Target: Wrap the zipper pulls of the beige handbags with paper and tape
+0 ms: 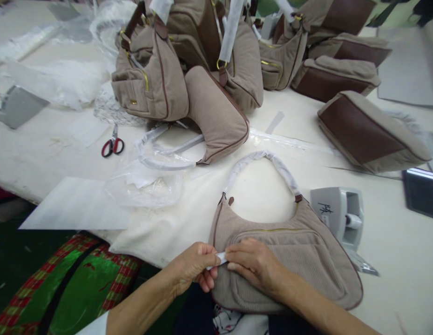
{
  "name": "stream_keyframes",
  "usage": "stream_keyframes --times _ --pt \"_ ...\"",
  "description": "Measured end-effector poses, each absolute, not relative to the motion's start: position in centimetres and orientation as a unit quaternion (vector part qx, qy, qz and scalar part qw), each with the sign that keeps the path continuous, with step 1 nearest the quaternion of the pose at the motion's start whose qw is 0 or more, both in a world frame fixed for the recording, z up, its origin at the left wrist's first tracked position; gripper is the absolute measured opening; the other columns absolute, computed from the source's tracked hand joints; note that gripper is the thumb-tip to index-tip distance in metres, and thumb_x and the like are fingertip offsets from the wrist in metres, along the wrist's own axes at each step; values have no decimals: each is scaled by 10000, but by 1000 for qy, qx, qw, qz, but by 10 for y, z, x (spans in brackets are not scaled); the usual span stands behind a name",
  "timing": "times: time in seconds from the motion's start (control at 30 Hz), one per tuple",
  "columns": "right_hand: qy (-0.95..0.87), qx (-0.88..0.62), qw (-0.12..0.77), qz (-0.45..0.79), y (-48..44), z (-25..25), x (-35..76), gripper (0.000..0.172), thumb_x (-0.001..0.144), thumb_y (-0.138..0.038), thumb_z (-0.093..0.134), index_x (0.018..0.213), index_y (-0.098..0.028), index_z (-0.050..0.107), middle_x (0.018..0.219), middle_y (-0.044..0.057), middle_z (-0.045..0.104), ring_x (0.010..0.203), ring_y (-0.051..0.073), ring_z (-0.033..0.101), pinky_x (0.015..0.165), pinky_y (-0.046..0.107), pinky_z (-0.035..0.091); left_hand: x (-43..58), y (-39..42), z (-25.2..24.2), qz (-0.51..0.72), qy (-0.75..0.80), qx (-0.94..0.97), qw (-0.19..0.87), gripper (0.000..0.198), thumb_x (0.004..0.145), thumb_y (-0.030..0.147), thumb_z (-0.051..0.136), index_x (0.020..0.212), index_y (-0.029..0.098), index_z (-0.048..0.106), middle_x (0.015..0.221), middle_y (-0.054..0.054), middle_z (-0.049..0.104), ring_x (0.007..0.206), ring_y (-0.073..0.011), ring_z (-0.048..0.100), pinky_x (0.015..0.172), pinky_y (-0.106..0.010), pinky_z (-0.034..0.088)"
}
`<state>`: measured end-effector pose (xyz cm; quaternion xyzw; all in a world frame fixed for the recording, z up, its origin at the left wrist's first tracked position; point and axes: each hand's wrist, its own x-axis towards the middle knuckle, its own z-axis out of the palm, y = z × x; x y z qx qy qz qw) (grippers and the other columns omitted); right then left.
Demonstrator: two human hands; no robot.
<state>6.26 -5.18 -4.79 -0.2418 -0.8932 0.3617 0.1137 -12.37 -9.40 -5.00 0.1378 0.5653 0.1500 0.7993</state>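
Note:
A taupe corduroy shoulder bag with dark brown piping lies at the table's front edge, its handle wrapped in white material. Over the bag's left side, my left hand pinches a small white strip between thumb and fingers. The strip's other end meets the fingertips of my right hand, whose fingers are pressed together over the bag's front pocket. Part of the strip is hidden by my fingers. Beside the bag on the right stands a grey tape dispenser with dark handwriting.
Several similar bags are heaped at the back, and one lies on its side at right. Red-handled scissors, clear plastic and a white sheet lie leftward. A dark phone-like device rests at far right.

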Motion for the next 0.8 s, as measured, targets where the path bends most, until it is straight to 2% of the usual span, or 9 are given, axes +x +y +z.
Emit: stream_keyframes --times 0.07,0.13,0.43,0.57,0.67,0.8 --pt "-854 -279 103 427 -48 -49 61 203 895 -246 427 842 -173 608 764 18 626 705 124 544 651 241 388 -122 -95 -50 156 567 147 796 206 634 334 608 627 156 504 492 17 549 333 -77 489 313 -147 374" --pt "-843 -304 81 437 -46 -50 58 182 877 -245 464 783 -168 600 725 5 611 680 115 544 617 219 385 -121 -94 -49 157 568 157 793 213 636 343 606 627 156 504 493 15 549 334 -77 488 314 -150 372" --pt "-908 -305 -14 288 -60 -46 45 93 867 -181 466 874 -212 554 814 10 570 691 155 505 616 289 319 -126 -91 -53 139 550 100 817 235 597 327 652 630 132 524 486 2 570 343 -101 521 302 -166 405" --pt "-937 -284 -59 196 -65 -45 40 79 834 -146 485 896 -180 520 853 47 551 747 201 496 636 328 326 -129 -94 -54 145 529 34 835 231 623 311 662 662 104 567 500 -27 601 382 -133 572 324 -188 455" --pt "-948 -257 -59 176 -66 -48 39 47 822 -158 483 863 -163 505 841 59 542 731 209 482 630 341 330 -129 -97 -52 151 505 -13 850 267 726 336 581 748 71 603 549 -67 642 431 -160 614 362 -215 496" --pt "-955 -236 -57 171 -66 -50 42 66 825 -159 464 880 -159 501 848 62 544 741 213 480 646 349 332 -126 -105 -52 128 461 -111 871 483 863 410 323 753 38 611 614 -124 674 431 -184 624 345 -246 498"
